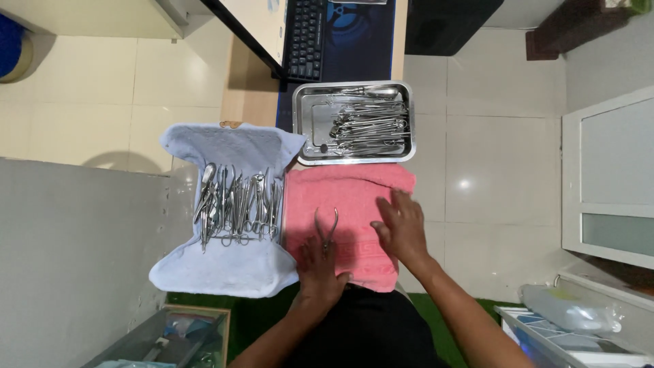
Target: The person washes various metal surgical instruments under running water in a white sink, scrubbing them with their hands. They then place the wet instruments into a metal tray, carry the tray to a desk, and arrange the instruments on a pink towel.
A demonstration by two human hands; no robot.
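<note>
pink towel (354,197), left hand (320,269) gripping steel forceps (328,228) (handles splayed), right hand (403,228) flat, empty

Pale glossy floor tiles (497,170) caught a spot of lamp light, while a grey wall (68,259) stood at the left, a white glazed cabinet door (610,177) at the right, green matting (266,317) near, and a dark keyboard (304,37) far.
</note>
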